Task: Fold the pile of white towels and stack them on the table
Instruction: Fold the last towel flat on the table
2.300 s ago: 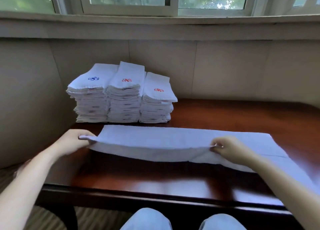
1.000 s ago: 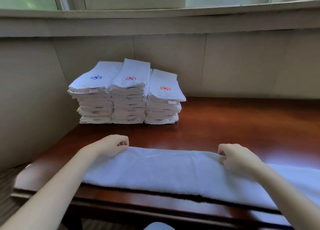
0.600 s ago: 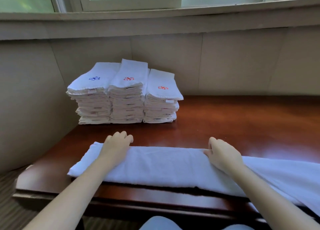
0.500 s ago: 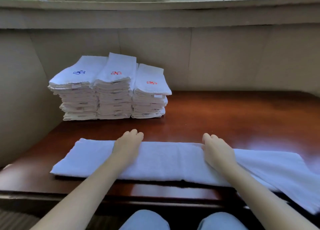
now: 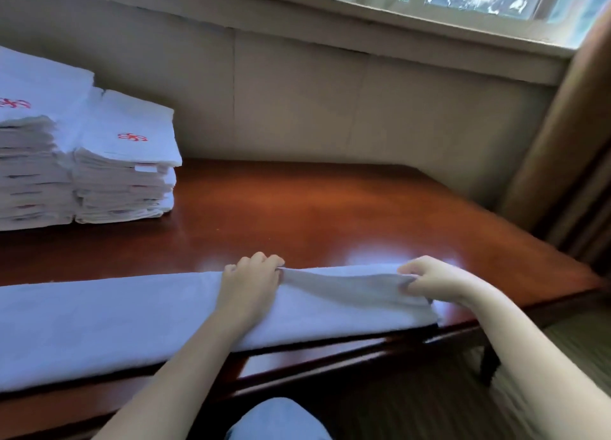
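A long white towel (image 5: 109,317), folded lengthwise, lies along the front edge of the dark wooden table (image 5: 330,214). My left hand (image 5: 251,284) grips the towel's far edge near its middle, fingers curled over it. My right hand (image 5: 429,277) pinches the far edge at the towel's right end and lifts it slightly off the table. Stacks of folded white towels (image 5: 122,165) with red embroidered marks stand at the back left against the wall.
A beige wall with a window sill (image 5: 363,19) runs behind the table. A brown curtain (image 5: 568,135) hangs at the right. The table's right end sits near the curtain, with striped carpet (image 5: 545,347) below. My knee (image 5: 277,419) shows under the front edge.
The view has swung right. Both hands slid right along the towel; from resting flat on it they now grip its far edge, and the right end is raised.
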